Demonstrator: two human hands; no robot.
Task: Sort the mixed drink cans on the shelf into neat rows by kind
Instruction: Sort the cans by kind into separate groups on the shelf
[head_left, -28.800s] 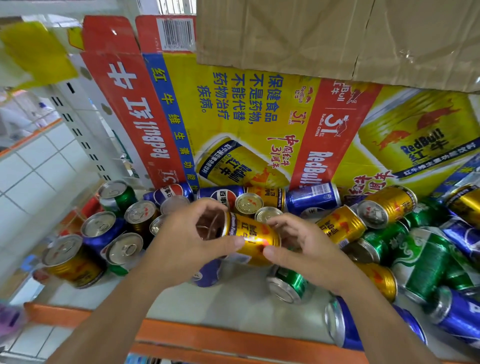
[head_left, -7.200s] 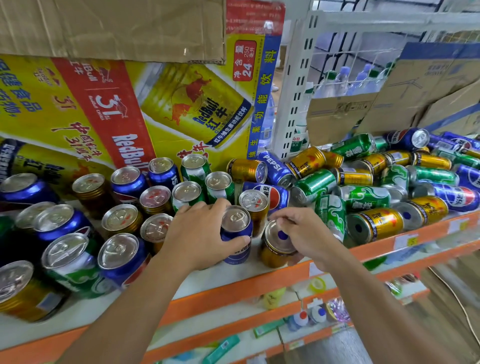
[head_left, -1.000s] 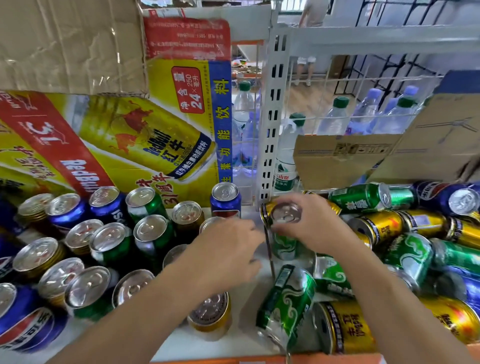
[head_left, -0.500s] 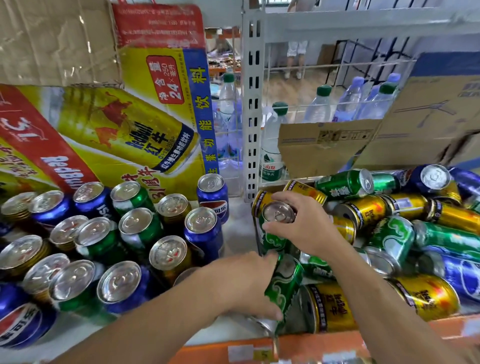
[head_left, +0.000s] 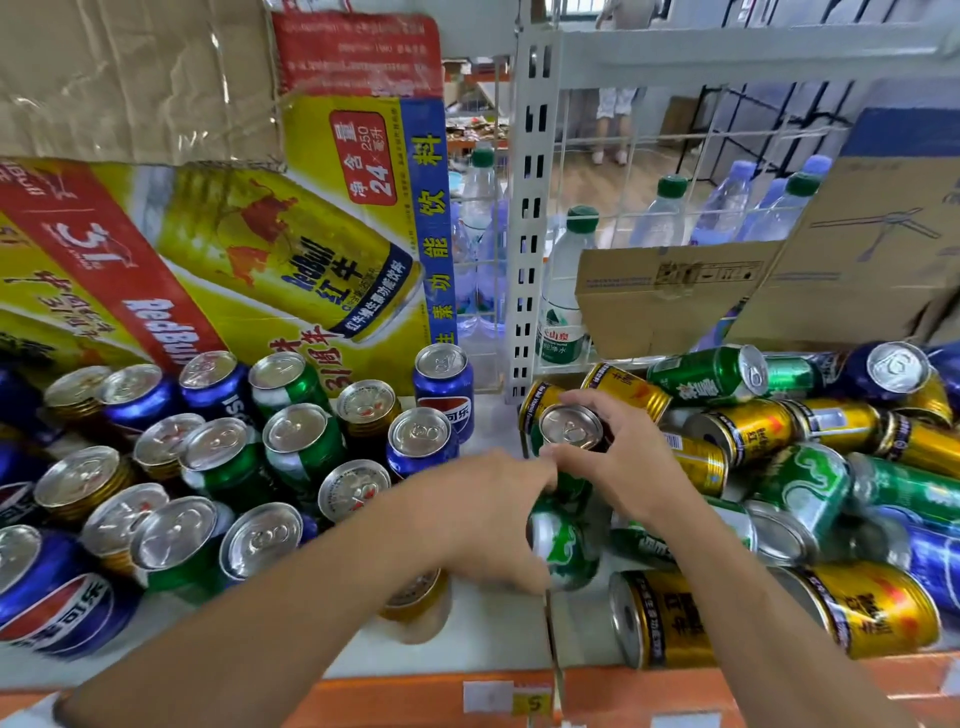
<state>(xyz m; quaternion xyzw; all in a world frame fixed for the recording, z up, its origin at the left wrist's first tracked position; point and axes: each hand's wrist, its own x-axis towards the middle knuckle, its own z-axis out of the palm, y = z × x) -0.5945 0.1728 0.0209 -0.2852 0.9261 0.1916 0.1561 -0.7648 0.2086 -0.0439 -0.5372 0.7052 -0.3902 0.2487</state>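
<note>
My L hand (head_left: 483, 519) curled round a green can (head_left: 563, 551) nr shelf (head_left: 488, 642) front, R hand (head_left: 623, 462) gripped top of upright 2nd can (head_left: 571, 428) just behind.

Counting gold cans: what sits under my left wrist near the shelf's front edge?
A gold can, only its lower side showing. The left hand, gripping a green can, covers its top, so its label cannot be read.

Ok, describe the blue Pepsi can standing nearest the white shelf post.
The blue Pepsi can stands upright at the back right of the standing group, in front of the Red Bull carton. It looks like shiny blue metal, with a silver lid, a flat pull tab and a red-white-blue logo facing front. Another blue can overlaps its lower left; contact is unclear.
</note>
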